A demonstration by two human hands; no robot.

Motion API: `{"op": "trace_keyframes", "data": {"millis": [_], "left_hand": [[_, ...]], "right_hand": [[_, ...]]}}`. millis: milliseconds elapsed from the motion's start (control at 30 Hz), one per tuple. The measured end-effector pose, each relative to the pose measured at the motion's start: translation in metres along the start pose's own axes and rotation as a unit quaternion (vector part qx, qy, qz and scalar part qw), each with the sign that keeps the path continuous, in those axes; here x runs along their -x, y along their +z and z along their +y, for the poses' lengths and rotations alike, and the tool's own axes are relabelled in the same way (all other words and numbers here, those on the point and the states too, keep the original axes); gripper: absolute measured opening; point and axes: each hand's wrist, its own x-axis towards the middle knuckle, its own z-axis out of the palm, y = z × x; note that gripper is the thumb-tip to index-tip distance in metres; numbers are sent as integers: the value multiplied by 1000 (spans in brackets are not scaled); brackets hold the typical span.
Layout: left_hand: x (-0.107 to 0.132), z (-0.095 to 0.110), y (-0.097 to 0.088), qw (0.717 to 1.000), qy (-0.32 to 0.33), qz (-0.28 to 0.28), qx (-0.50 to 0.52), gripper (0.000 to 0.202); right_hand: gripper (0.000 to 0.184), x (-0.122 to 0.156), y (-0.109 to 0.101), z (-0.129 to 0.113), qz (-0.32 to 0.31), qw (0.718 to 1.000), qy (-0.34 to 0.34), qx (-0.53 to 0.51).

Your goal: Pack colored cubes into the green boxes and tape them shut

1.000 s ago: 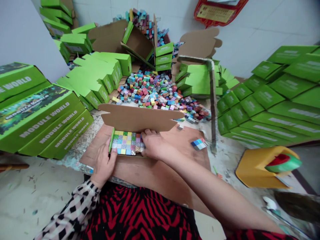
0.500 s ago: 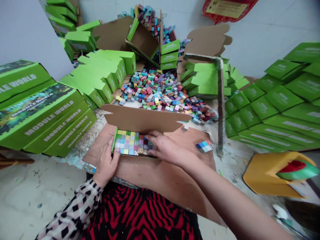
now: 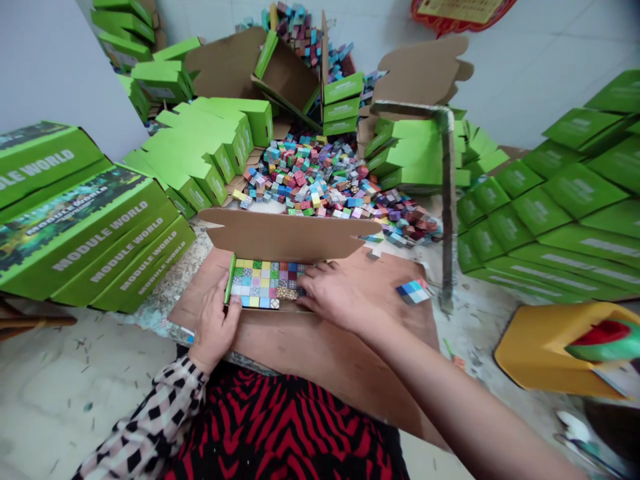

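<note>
A small open box (image 3: 229,279) with a green side wall and a raised brown cardboard lid (image 3: 285,235) lies on a brown cardboard sheet (image 3: 320,347). Rows of small coloured cubes (image 3: 260,283) fill its left part. My left hand (image 3: 215,325) rests against the box's near left corner, fingers curled on its edge. My right hand (image 3: 340,297) lies palm down over the right part of the box, fingertips on the cubes there. A small block of blue and white cubes (image 3: 413,291) sits on the sheet to the right.
A big heap of loose coloured cubes (image 3: 330,183) lies behind the box. Stacks of green "MODULE WORLD" boxes stand at left (image 3: 90,233), right (image 3: 550,200) and behind (image 3: 210,147). A yellow tape dispenser (image 3: 565,347) sits at right. An upright cardboard strip (image 3: 447,200) stands nearby.
My right hand has slid rightward along the box, uncovering more rows of cubes. The left hand has stayed at the box's corner. The view has shifted slightly.
</note>
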Motion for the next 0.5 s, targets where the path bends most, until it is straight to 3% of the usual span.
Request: {"op": "trace_keyframes", "data": {"millis": [167,400,500], "left_hand": [[0,0,0,1000,2,-2,-1,51],[-1,2,-1,1000,2,-7,-3,50],[-1,2,-1,1000,3,-7,-2,50]], "right_hand": [[29,-1,2,-6,22,993,-30,-109],[23,-15,13,-15,19,992,-36,-122],[24,-15,15,-20,16,997,-35,-72]]}}
